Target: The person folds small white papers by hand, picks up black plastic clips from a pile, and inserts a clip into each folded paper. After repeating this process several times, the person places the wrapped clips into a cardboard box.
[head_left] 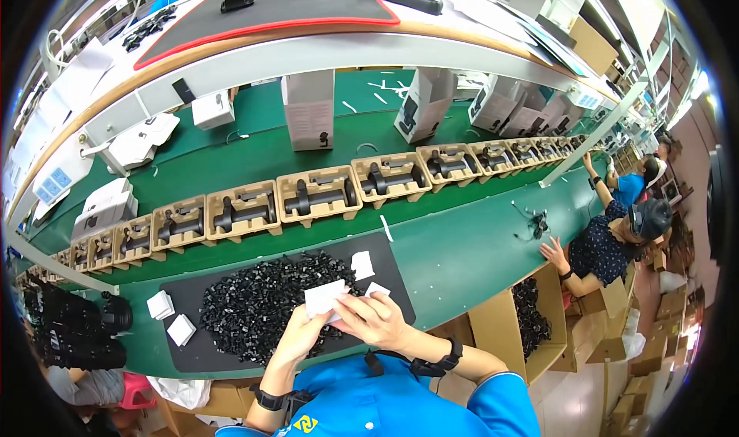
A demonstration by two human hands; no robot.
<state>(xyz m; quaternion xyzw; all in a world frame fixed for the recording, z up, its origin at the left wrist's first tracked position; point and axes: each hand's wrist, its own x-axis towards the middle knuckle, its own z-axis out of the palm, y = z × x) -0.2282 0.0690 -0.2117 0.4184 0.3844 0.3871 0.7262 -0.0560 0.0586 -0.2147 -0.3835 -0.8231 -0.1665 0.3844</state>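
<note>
Both my hands are together over the near edge of a black mat (181,291), with a small white folded paper (323,296) between them. My left hand (302,331) grips it from the left, and the fingers of my right hand (371,319) pinch its lower right side. Beneath and beyond them spreads a heap of small black plastic pieces (262,302), too small to name. Another white paper (362,265) lies at the heap's far right, and a further one shows partly behind my right fingers. Two small stacks of white papers (182,330) sit at the mat's left.
A row of brown moulded trays (317,193) with black devices runs across the green bench (454,245). White boxes (308,110) stand behind it, under a shelf. Black cables (536,223) lie at right, near a co-worker's hand (554,256). An open carton (493,329) holds black parts.
</note>
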